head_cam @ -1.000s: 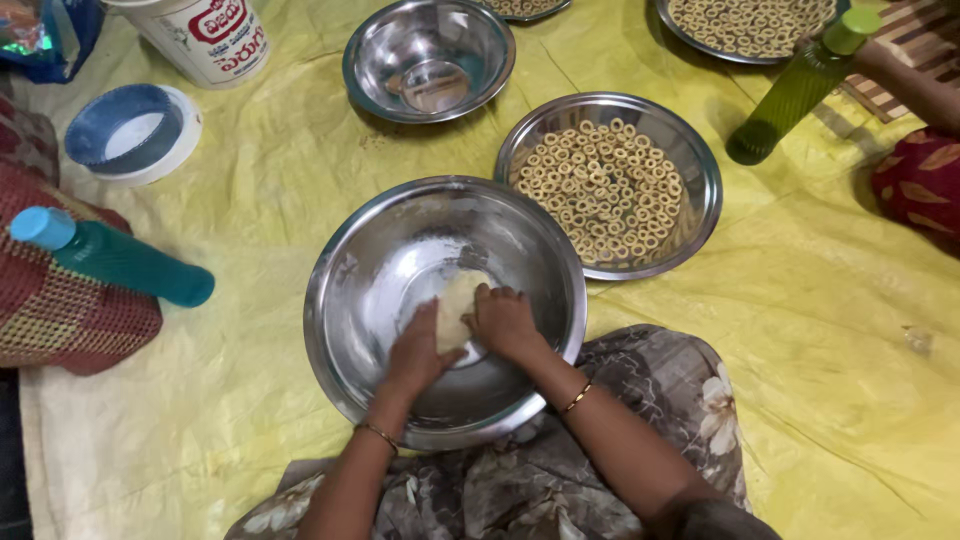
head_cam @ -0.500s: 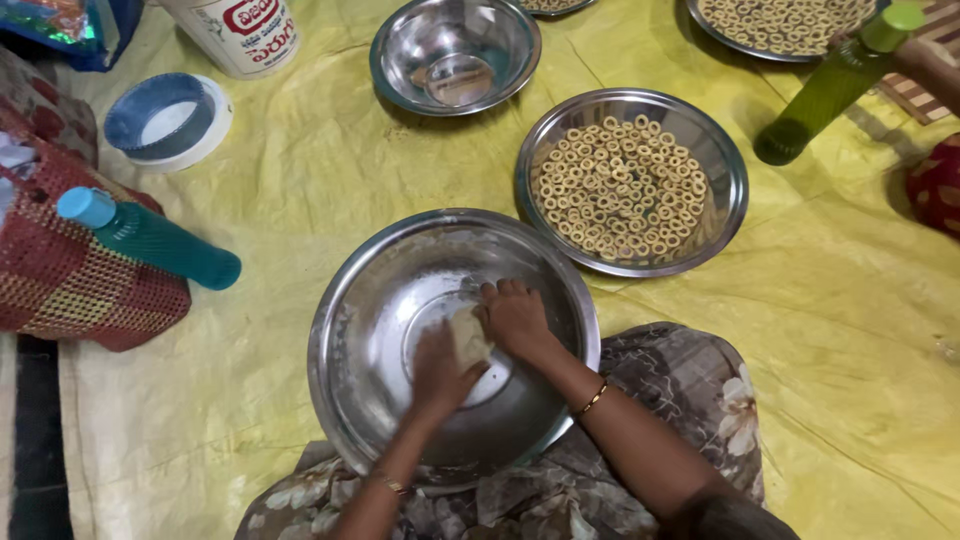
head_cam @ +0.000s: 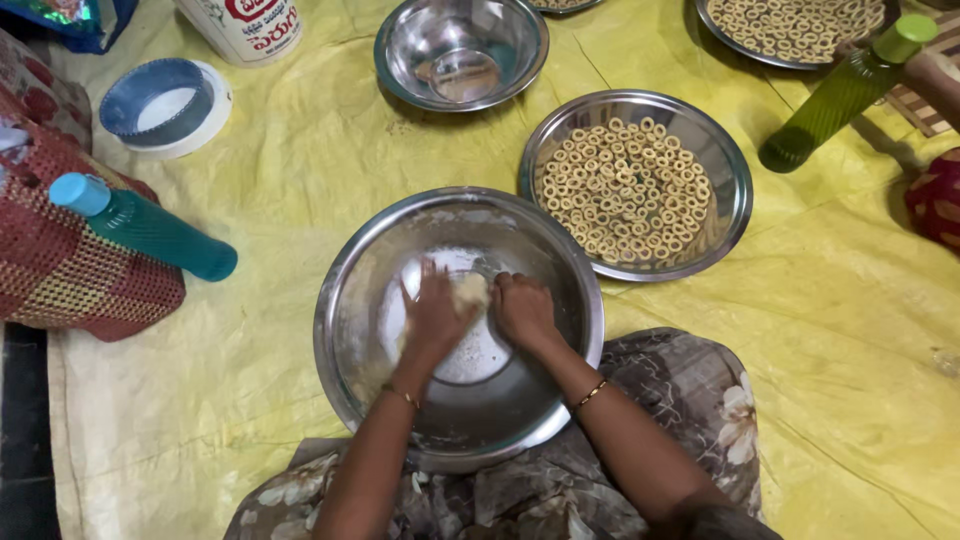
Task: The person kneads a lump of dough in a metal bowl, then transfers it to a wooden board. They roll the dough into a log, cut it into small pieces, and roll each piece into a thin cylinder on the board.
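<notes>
Down on yellow sheet point(head_cam: 250, 300), big steel bowl point(head_cam: 345, 330): left hand point(head_cam: 435, 315) and right hand point(head_cam: 522, 310) press dough lump point(head_cam: 470, 292) between them, fingers curled together on it. Best: even pressure, dough kept central. Ring-filled plate point(head_cam: 735, 195) beside.

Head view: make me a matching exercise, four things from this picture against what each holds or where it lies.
Things:
1. big steel bowl
2. steel plate
3. small steel bowl
4. teal bottle

States:
A. lying on a red woven bag
B. full of small dough rings
C. both hands pressing a lump of dough inside
D. empty, at the far side of the yellow sheet

Pairs: 1-C, 2-B, 3-D, 4-A
</notes>
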